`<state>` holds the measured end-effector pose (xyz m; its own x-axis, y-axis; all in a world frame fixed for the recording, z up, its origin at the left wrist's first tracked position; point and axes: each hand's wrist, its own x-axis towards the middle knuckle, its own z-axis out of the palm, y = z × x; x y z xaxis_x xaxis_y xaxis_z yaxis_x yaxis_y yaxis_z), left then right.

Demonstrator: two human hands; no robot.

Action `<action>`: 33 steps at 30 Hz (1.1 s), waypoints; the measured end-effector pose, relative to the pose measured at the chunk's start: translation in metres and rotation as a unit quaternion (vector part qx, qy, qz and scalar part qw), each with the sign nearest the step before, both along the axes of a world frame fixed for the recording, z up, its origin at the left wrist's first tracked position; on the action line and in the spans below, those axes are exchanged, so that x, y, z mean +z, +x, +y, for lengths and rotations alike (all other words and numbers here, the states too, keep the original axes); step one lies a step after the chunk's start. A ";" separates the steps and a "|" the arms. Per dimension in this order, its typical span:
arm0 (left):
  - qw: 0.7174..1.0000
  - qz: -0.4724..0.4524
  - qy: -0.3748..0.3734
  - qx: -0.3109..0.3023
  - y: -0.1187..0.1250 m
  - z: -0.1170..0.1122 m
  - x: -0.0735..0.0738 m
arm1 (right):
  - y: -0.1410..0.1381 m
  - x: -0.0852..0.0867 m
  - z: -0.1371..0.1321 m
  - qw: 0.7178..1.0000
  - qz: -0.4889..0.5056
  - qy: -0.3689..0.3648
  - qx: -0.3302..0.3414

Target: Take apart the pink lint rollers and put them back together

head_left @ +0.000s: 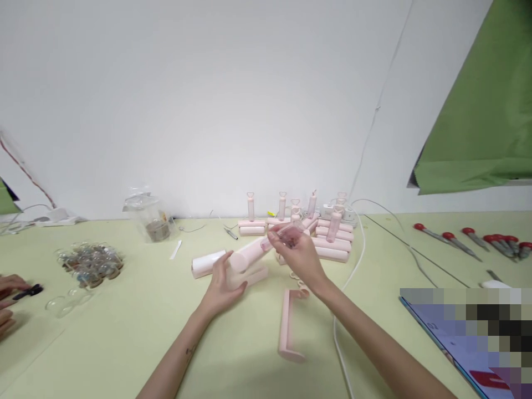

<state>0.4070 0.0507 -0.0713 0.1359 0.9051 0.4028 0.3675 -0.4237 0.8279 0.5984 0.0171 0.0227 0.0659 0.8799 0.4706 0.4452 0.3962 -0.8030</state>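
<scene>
My left hand [223, 285] is wrapped around a pink lint roller [248, 257] held just above the pale green table [124, 332]. At the roller's far end my right hand [300, 256] pinches a small clear pink cap or handle piece [288, 235]. A pink roller frame [286, 326] lies flat on the table just under my right wrist. Another white-pink roll [206, 262] lies left of my left hand. Behind my hands is a pile of several pink rollers [332, 239], some standing upright with heart-shaped handles.
A heap of clear glass globes [88, 262] and a plastic bag [149, 217] sit at the left. Another person's hands [10, 296] hold a black object at the far left edge. Red-handled tools [474, 239] lie at the right, a white cable [353, 266] runs across, and a blue booklet [461, 343] sits at the near right.
</scene>
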 end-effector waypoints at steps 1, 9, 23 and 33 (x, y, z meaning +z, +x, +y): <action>0.999 -0.053 0.006 0.009 -0.001 -0.001 0.006 | 0.004 0.007 -0.004 0.999 0.039 0.012 0.027; 0.843 -0.361 -0.363 -0.162 0.026 -0.037 0.040 | -0.014 -0.003 -0.016 0.969 0.092 -0.055 0.221; 0.830 -0.340 -0.402 -0.182 0.029 -0.045 0.036 | 0.011 -0.008 -0.002 0.957 0.042 -0.247 0.147; 0.912 -0.248 -0.313 -0.095 0.032 -0.031 0.022 | 0.073 -0.029 0.030 0.889 -0.338 -0.285 -0.116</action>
